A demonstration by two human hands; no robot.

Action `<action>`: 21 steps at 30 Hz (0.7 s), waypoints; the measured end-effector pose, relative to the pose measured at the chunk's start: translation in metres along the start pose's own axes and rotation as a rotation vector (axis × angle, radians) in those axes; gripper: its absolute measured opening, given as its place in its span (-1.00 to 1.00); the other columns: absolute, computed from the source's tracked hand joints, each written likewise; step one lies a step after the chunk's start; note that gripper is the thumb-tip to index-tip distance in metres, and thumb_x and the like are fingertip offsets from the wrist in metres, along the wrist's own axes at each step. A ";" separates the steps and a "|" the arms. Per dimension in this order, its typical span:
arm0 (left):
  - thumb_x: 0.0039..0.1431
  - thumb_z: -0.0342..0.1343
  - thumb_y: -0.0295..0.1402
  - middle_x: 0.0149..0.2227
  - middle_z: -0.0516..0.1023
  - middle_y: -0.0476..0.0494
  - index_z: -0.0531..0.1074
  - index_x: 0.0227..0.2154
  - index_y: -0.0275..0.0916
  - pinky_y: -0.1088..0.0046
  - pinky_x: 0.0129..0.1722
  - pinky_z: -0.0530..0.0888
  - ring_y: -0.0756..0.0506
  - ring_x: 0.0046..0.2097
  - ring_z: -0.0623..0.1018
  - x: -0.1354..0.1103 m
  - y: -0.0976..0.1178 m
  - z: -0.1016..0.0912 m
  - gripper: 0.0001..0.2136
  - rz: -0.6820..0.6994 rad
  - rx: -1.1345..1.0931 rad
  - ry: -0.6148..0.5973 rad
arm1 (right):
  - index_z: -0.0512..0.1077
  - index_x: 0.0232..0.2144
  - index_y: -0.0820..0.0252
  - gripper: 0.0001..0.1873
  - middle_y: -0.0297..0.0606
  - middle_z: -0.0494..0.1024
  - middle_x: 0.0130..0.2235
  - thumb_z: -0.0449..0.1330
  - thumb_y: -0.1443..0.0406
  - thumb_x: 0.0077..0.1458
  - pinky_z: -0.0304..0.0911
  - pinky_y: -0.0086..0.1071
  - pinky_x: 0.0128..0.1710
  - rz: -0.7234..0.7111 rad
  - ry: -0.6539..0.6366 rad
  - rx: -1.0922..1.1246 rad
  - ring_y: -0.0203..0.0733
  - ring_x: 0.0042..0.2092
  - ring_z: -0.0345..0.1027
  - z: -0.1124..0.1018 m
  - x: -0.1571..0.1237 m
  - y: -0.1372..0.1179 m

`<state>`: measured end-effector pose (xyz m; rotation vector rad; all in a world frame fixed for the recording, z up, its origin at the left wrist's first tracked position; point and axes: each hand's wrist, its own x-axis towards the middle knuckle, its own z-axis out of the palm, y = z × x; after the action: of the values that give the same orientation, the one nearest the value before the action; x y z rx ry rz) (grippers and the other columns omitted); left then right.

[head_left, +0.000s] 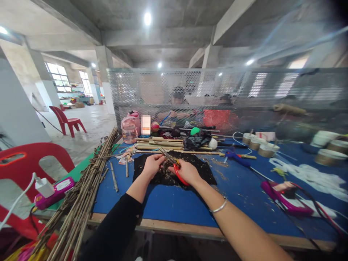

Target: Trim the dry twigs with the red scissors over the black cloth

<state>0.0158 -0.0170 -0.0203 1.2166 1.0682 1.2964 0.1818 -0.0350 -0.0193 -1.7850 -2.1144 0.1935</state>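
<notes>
My right hand (186, 172) grips a pair of scissors with red handles (179, 176), their blades pointing up and to the left. My left hand (153, 165) is closed in a pinch just left of the blades; what its fingertips hold is too small to make out. Both hands are over a black cloth (202, 170) strewn with small dry brown scraps, on the blue tabletop (168, 206).
A bundle of dry stalks (87, 185) lies along the table's left side. Bamboo sticks (160, 144), a pink bottle (129, 128) and a glue gun (236, 157) lie beyond the cloth. Power strips (288, 201) and white tape (312, 174) are at right. Behind stands a perforated metal screen (154, 87).
</notes>
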 end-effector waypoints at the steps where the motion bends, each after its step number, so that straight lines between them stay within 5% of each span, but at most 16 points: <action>1: -0.16 0.20 -0.27 -0.52 0.49 -0.07 0.53 -0.44 -0.33 0.59 -0.60 0.26 0.09 -0.59 0.31 0.000 -0.001 0.000 -0.77 0.003 0.000 -0.005 | 0.34 -0.35 0.16 -0.45 -0.18 0.50 -0.34 0.03 -0.17 -0.10 0.08 -0.43 -0.43 -0.006 -0.004 -0.010 -0.11 -0.29 0.39 0.000 -0.001 0.000; 21: -0.15 0.17 -0.25 -0.61 0.44 -0.04 0.54 -0.36 -0.41 0.60 -0.65 0.13 0.12 -0.64 0.23 -0.004 -0.003 0.005 -0.68 0.068 0.124 -0.071 | 0.29 -0.34 0.17 -0.59 -0.24 0.45 -0.33 0.12 -0.03 -0.06 0.04 -0.46 -0.43 -0.061 0.067 0.097 -0.24 -0.36 0.31 0.003 -0.001 -0.004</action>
<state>0.0208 -0.0208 -0.0232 1.3923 1.0771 1.2437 0.1772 -0.0369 -0.0206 -1.6474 -2.0727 0.2139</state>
